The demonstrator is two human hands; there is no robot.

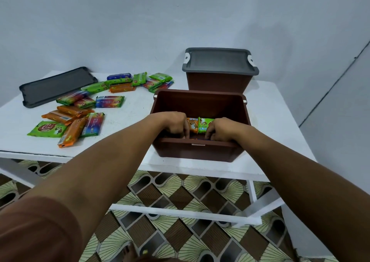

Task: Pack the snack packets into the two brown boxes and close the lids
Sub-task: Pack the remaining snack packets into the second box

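Brown plastic, lidless, the open box [197, 151] sits near the front edge of the white counter [128, 121], and the person standing over it has both arms stretched down into it. The left grip [176, 124] is curled over, fingers pointing down, clasping an orange packet [192, 124] that stands on edge inside the box. The right grip [220, 129] is curled the same way around a green packet [205, 124], which stands touching the orange one; the two packets are pressed together between the hands. More wrappers lie lower in the box, mostly hidden behind the front wall.

Just behind the open box stands the second box [218, 82], also brown, with its grey lid [219, 62] seated on top and a white clip at each end. Off to the person's left, a spare grey lid [58, 85] lies flat at the far corner of the counter. Between that lid and the open box the loose packets [74, 111] are scattered, green, orange and blue ones, several overlapping, none touching the box.

A rust-brown sleeve [36, 231] covers the left upper arm. Under the counter the floor [180, 231] shows a brown and cream patterned covering.
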